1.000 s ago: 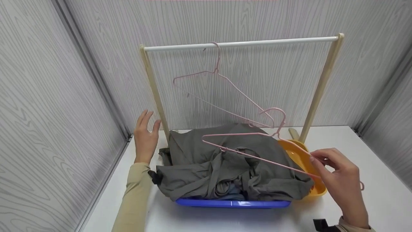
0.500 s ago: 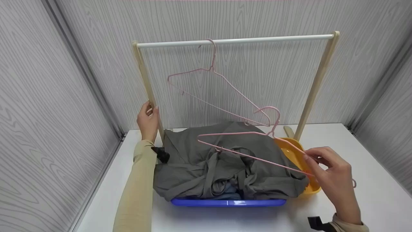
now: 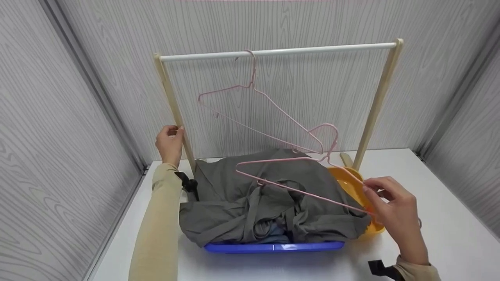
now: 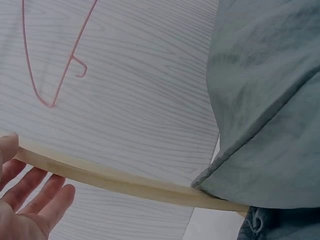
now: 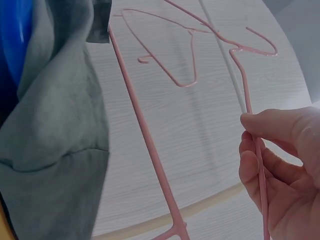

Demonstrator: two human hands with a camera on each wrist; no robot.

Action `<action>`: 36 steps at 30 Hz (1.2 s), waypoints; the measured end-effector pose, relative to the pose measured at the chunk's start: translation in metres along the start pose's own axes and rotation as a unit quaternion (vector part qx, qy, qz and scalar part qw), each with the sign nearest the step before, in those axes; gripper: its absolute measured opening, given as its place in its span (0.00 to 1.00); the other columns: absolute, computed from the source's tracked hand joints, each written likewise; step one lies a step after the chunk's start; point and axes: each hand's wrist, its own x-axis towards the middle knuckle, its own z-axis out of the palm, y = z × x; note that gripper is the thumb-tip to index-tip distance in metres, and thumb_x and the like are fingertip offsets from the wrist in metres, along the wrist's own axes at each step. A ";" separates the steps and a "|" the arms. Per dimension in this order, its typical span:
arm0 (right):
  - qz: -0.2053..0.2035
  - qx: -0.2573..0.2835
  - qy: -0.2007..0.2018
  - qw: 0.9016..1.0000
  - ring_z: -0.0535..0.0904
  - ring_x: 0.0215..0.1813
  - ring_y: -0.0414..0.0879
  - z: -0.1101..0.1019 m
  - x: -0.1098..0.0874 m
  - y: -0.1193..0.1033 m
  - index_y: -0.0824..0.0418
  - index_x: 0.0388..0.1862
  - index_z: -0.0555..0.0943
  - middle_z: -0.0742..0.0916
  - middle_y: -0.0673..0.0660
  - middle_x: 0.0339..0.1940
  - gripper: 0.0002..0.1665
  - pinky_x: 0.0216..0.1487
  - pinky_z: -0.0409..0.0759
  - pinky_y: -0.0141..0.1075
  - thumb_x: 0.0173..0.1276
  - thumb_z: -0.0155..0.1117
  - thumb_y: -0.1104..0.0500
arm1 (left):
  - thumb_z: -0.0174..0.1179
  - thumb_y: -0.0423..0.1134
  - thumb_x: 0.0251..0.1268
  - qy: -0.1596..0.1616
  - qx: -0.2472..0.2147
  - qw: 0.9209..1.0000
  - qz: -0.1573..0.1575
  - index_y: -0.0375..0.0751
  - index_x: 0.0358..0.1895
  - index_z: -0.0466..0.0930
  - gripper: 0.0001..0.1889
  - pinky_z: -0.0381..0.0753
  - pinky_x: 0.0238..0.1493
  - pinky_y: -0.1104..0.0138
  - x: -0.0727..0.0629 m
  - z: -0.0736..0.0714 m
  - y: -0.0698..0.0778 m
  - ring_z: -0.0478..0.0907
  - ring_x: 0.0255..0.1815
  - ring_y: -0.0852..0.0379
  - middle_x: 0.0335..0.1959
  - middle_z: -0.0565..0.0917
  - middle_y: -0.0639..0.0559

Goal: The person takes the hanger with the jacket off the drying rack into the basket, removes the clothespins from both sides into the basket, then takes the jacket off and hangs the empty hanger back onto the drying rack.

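Note:
In the head view my right hand point(image 3: 396, 212) pinches the shoulder of a pink clothes hanger point(image 3: 304, 191), held tilted above the grey cloth. The right wrist view shows thumb and fingers closed on its wire point(image 5: 248, 95). My left hand point(image 3: 170, 144) grips the left wooden post point(image 3: 174, 97) of a clothes rack, thumb on one side and fingers point(image 4: 57, 200) on the other. A second pink hanger point(image 3: 279, 109) hangs from the white rail point(image 3: 320, 50). Grey garments point(image 3: 250, 171) lie heaped over a blue basket point(image 3: 273, 247).
A yellow basket point(image 3: 373, 230) stands at the right, partly under the grey cloth. The right post point(image 3: 379, 101) rises behind it. Patterned grey panels point(image 3: 70, 140) enclose the white table point(image 3: 437, 218) at the back and sides.
My left hand, apart from the rack a second ago, has moved to the left post and now grips it. The right hand keeps its hold on the hanger. The view has shifted slightly.

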 end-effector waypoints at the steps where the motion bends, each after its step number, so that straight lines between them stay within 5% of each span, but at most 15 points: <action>1: 0.004 0.000 -0.001 1.000 0.78 0.38 0.39 0.002 0.000 0.002 0.63 0.41 0.86 0.85 0.54 0.37 0.11 0.40 0.75 0.20 0.60 0.70 0.73 | 0.60 0.41 0.70 -0.002 0.005 1.000 -0.001 0.34 0.48 0.81 0.13 0.72 0.37 0.68 0.000 0.000 0.000 0.75 0.38 0.53 0.42 0.82 0.43; 9: 0.069 -0.033 -0.005 0.997 0.78 0.36 0.37 0.009 0.001 0.022 0.62 0.43 0.85 0.84 0.52 0.38 0.07 0.39 0.75 0.19 0.65 0.69 0.65 | 0.60 0.39 0.71 -0.001 0.014 1.000 0.008 0.33 0.47 0.81 0.12 0.72 0.37 0.67 0.000 0.001 -0.002 0.76 0.40 0.50 0.42 0.82 0.41; 22: 0.172 -0.053 -0.084 0.980 0.77 0.38 0.46 0.022 0.014 0.043 0.64 0.45 0.85 0.85 0.59 0.37 0.14 0.34 0.76 0.25 0.71 0.65 0.53 | 0.58 0.38 0.71 -0.004 0.015 1.000 0.022 0.32 0.48 0.81 0.12 0.72 0.40 0.64 -0.003 0.003 0.001 0.76 0.42 0.48 0.42 0.82 0.40; 28: 0.163 -0.034 -0.086 0.982 0.77 0.38 0.49 0.027 0.036 0.040 0.66 0.47 0.84 0.85 0.60 0.39 0.16 0.36 0.76 0.22 0.71 0.65 0.54 | 0.58 0.38 0.71 -0.005 0.020 0.999 0.026 0.33 0.48 0.80 0.12 0.73 0.39 0.65 -0.004 0.004 -0.001 0.77 0.42 0.49 0.43 0.82 0.40; 36: 0.091 -0.054 -0.016 0.994 0.76 0.36 0.40 0.028 0.062 0.029 0.64 0.45 0.85 0.86 0.57 0.37 0.11 0.36 0.72 0.20 0.70 0.66 0.57 | 0.59 0.39 0.71 0.001 0.013 1.000 0.028 0.33 0.48 0.81 0.11 0.73 0.39 0.66 -0.003 0.003 -0.004 0.77 0.40 0.51 0.41 0.82 0.41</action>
